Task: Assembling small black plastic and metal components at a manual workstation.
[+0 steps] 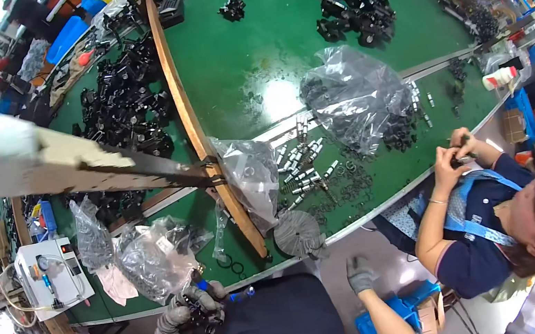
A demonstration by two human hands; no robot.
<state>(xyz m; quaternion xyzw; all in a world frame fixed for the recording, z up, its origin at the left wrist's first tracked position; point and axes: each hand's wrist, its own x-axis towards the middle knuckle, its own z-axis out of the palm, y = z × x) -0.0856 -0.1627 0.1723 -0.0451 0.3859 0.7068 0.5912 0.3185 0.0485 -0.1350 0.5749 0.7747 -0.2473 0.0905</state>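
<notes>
My left hand (175,325), in a grey glove, is closed around a dark, irregular black mechanical part (202,319) at the table's near edge. The fingers partly hide its shape. Just right of that hand are small blue pieces (217,289) whose kind I cannot make out. My right hand (360,275), also gloved in grey, hangs off the table's front edge with nothing visible in it. Its fingers look loosely extended. Beyond my left hand lies a clear plastic bag (155,254) with dark contents. Two black rings (233,265) rest on the green table nearby.
A wooden rail (184,103) crosses the green table (227,47), with a blurred beam (91,160) joining it from the left. Black parts (124,99) heap up beyond. Silver cylinders (302,161) and a bag (361,96) lie right of the rail. A co-worker (493,222) sits at right.
</notes>
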